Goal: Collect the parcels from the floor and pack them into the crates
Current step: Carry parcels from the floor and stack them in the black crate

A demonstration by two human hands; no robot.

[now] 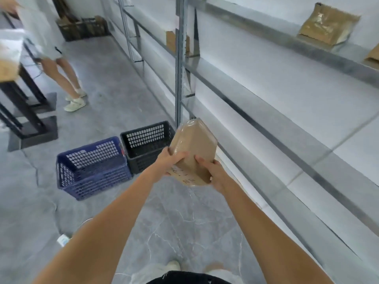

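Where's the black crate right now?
In the head view the black crate stands on the floor left of centre, beside the blue crate on its left, at the shelf upright's foot, partly behind the held parcel.

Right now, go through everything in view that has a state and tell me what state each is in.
Parcel: held up in the air, not yet in a crate.
Left hand: grips the parcel's near left edge.
Right hand: grips its near right edge.
Blue crate: on the floor, looks empty.
Black crate: beside it, looks empty.
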